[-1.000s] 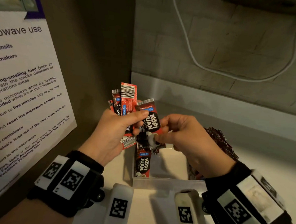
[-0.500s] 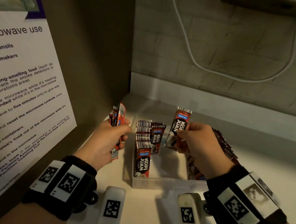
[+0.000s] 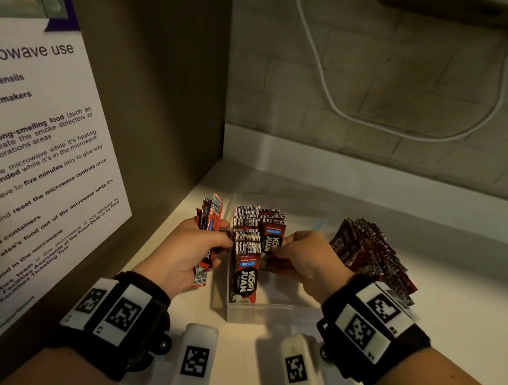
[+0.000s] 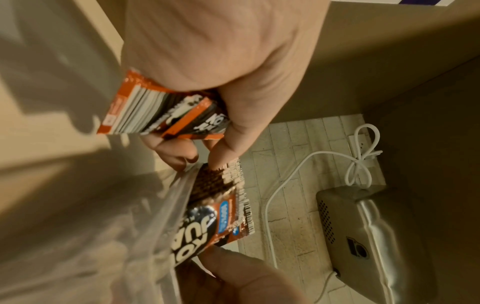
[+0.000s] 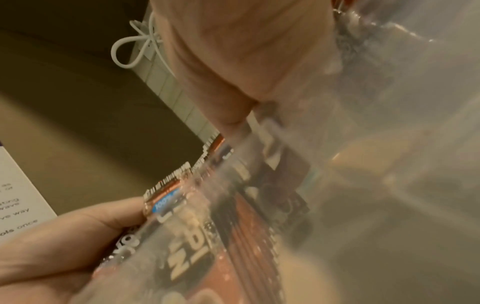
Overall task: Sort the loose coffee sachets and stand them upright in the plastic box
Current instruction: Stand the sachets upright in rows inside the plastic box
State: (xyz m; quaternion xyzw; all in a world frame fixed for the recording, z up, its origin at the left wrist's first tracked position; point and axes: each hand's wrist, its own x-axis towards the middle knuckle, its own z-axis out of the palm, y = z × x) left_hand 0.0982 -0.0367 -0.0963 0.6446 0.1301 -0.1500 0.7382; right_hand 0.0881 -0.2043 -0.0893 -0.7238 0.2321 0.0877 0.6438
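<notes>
A clear plastic box stands on the white counter. Several Kopi Juan sachets stand upright in a row along its left side. My right hand is inside the box and pinches one sachet upright beside that row; the right wrist view shows my thumb on this sachet behind the box wall. My left hand hovers just left of the box and grips a bundle of sachets, also seen as a bundle in the left wrist view.
A fanned pile of loose sachets lies right of the box. A wall with a microwave notice closes the left side. A white cable hangs on the brick back wall under a metal appliance.
My right hand drew one sachet from the left hand's bundle, carried it right, then lowered it into the box. My left hand dropped with the bundle to the box's left side.
</notes>
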